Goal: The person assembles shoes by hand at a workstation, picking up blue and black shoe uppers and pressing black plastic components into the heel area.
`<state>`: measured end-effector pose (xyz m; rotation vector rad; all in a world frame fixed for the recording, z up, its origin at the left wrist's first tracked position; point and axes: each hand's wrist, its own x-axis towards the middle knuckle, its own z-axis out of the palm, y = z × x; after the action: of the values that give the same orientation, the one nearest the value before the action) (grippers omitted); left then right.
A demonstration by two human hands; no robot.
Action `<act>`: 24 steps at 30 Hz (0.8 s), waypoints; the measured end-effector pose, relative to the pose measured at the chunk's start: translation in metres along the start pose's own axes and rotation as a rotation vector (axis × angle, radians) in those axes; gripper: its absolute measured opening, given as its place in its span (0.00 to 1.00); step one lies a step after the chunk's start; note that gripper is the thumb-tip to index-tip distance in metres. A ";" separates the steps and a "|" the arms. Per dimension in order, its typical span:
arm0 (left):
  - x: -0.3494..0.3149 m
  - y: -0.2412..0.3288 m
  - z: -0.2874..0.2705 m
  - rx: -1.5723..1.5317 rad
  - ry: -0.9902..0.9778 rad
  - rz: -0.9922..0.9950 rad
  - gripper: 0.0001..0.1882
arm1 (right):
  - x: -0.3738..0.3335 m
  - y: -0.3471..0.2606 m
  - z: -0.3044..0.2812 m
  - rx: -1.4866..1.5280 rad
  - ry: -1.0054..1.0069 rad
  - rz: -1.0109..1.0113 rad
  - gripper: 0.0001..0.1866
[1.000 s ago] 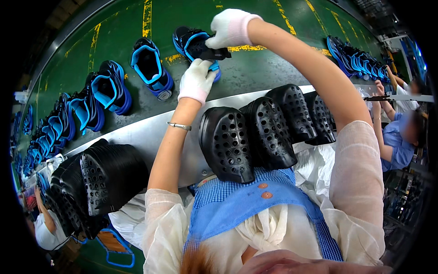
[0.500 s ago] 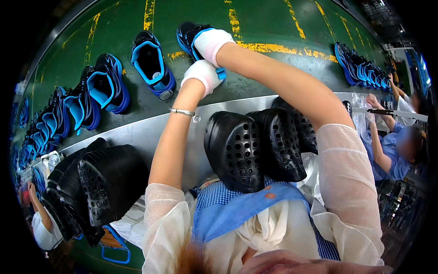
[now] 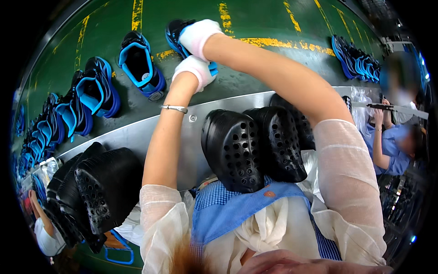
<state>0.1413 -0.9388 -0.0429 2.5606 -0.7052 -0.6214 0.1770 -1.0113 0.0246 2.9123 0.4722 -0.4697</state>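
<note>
Both my hands wear white gloves with pale pink cuffs. They are at one sneaker (image 3: pixel 174 35), dark with bright blue trim, on the green work surface. My left hand (image 3: pixel 197 73) is closed round its heel end, and a bit of blue (image 3: pixel 213 68) shows beside the fingers. Over the opening and upper lies my right hand (image 3: pixel 200 36), its fingers bent onto the shoe and mostly hidden. To the left stands another sneaker (image 3: pixel 140 66), upright with its opening toward me; no hand touches it.
A row of sneakers (image 3: pixel 96 89) runs along the left; another row (image 3: pixel 353 61) stands far right. Black perforated plastic pieces (image 3: pixel 235 150) stack against the metal edge (image 3: pixel 182 137) before me, with more stacks (image 3: pixel 109 187) at left. Co-workers (image 3: pixel 388 141) are at right and lower left.
The sneakers on the green surface have shifted left, and my hands have moved left with the held one. At the right, a co-worker's hands and body have shifted.
</note>
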 end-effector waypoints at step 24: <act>-0.017 0.012 0.001 -0.208 0.124 -0.078 0.21 | -0.255 0.430 0.066 0.151 0.099 0.933 0.21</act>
<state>0.1231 -0.9396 -0.0325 2.4180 -0.4755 -0.5251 0.0711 -1.4999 0.0892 2.8687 -0.9198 -0.2109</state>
